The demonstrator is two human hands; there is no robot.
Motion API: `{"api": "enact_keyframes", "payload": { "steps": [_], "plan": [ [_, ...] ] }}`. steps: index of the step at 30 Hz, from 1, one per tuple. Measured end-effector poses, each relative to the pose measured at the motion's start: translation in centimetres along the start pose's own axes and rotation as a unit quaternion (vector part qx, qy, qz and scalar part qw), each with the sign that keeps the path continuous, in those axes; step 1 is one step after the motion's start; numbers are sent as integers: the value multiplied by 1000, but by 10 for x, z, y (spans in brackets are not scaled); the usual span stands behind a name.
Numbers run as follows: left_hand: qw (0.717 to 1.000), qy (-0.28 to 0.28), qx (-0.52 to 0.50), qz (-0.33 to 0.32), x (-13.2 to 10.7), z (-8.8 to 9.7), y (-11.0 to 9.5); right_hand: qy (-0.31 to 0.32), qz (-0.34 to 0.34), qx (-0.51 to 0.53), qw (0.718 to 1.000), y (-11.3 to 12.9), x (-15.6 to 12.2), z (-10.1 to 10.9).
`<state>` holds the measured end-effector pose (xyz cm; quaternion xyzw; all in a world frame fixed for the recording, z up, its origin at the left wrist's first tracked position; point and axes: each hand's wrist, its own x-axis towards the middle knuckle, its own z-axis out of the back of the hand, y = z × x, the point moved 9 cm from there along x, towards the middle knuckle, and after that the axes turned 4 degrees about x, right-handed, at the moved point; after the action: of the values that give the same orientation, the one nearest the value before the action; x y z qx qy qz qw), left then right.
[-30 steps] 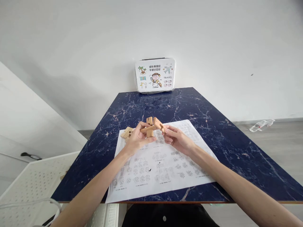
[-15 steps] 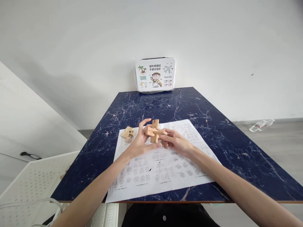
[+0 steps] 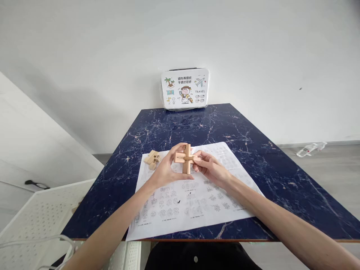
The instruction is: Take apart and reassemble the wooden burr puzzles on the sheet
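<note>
Both hands hold a partly joined wooden puzzle of crossed notched bars above a printed instruction sheet. My left hand curls around its left side, thumb under the upright bar. My right hand pinches the horizontal bar from the right. A loose cluster of wooden pieces lies on the sheet's far left corner, just beyond my left hand.
The sheet lies on a dark blue marbled table. A white illustrated box stands against the wall at the table's far edge. A white perforated basket sits low at the left. A plastic bottle lies on the floor at the right.
The held puzzle has been turned: the bars that pointed slantwise now form an upright cross. Both hands have shifted slightly right and lower over the sheet.
</note>
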<state>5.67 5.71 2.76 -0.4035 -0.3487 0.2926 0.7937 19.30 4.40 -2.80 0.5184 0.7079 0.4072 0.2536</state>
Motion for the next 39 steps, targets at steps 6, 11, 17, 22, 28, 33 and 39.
{"api": "enact_keyframes", "payload": {
  "steps": [6,11,17,22,28,33,39],
  "plan": [
    [999,-25,33,6,-1,2,5,-18,-7,31,999,0,1,1],
    [993,-96,67,10,3,15,16,-110,51,52,991,9,7,28],
    [950,-213,227,-12,0,42,17,-253,116,57,959,18,5,81],
    [938,-191,288,-36,0,38,10,-274,142,90,947,23,2,93],
    [924,-198,324,-49,-1,39,8,-257,129,170,943,14,-1,73],
    [886,-242,394,-31,-1,59,13,-178,11,154,972,-3,3,38],
    [880,-330,340,42,-5,112,39,-97,-49,69,992,-4,2,11]
  ]
}}
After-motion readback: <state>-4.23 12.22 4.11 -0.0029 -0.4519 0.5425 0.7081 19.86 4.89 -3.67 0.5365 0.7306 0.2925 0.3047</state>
